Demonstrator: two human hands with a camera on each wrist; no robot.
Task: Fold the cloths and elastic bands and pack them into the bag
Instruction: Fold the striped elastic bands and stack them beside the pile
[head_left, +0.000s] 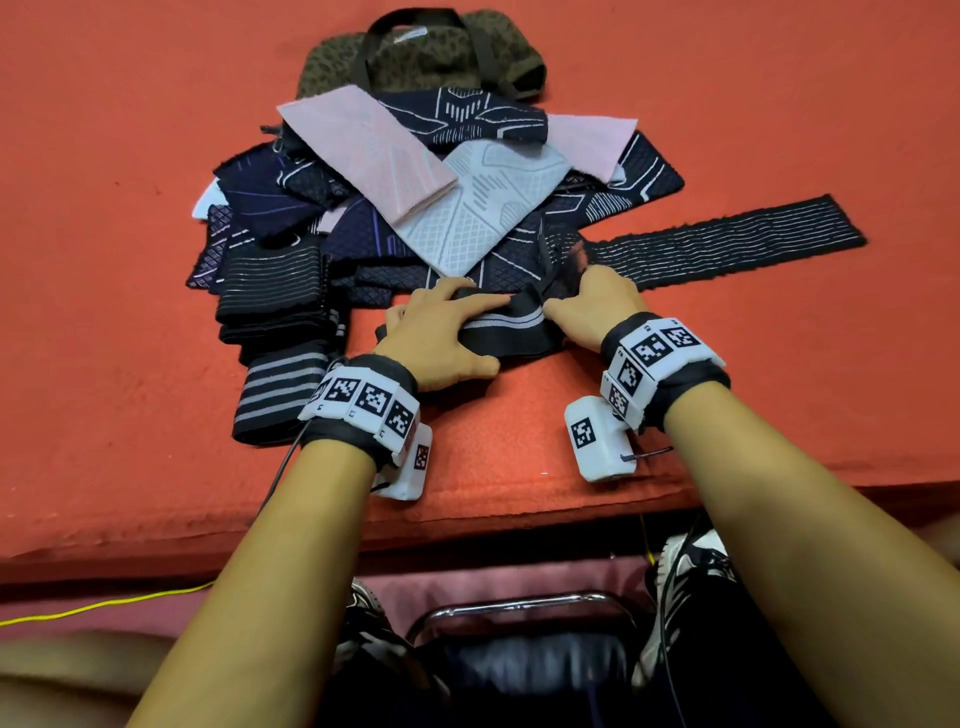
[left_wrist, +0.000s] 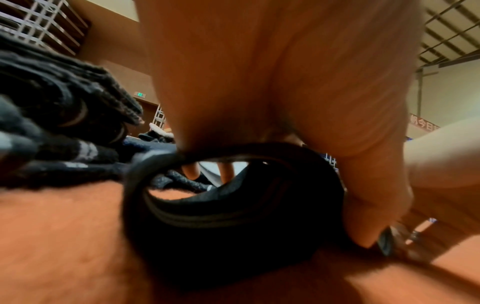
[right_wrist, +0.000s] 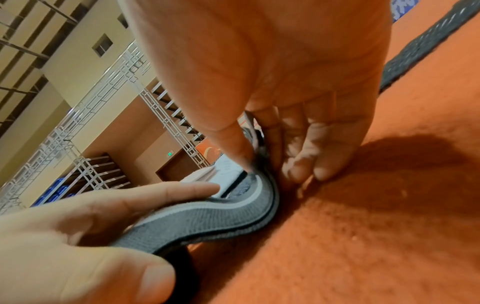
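Head view: on the red felt-covered bench (head_left: 130, 260), close to its near edge, a black elastic band (head_left: 511, 332) with pale stripes lies under both hands. The left hand (head_left: 441, 338) has its fingers laid over the band and its thumb at the near side, gripping it. The right hand (head_left: 597, 306) pinches the band's right end. Behind them sits a heap of cloths (head_left: 415, 197), navy, pink and pale grey, and at the far edge a brown patterned bag (head_left: 421, 57) with dark handles. A stack of folded bands (head_left: 275, 322) lies at the heap's left, just beside the left hand. A long striped band (head_left: 727, 239) stretches out flat toward the right edge.

Left wrist view: the black elastic band (left_wrist: 233, 216) curls into a loop on the red surface, the left hand (left_wrist: 285, 82) closed over its top, thumb down its right side. Folded bands (left_wrist: 59, 123) pile up at left.

Right wrist view: the right hand (right_wrist: 272, 82) nips the band (right_wrist: 207, 218) between thumb and fingers where it bends upward; the left hand (right_wrist: 78, 236) holds the other end, thumb beneath. The long striped band (right_wrist: 420, 47) crosses the upper right corner.
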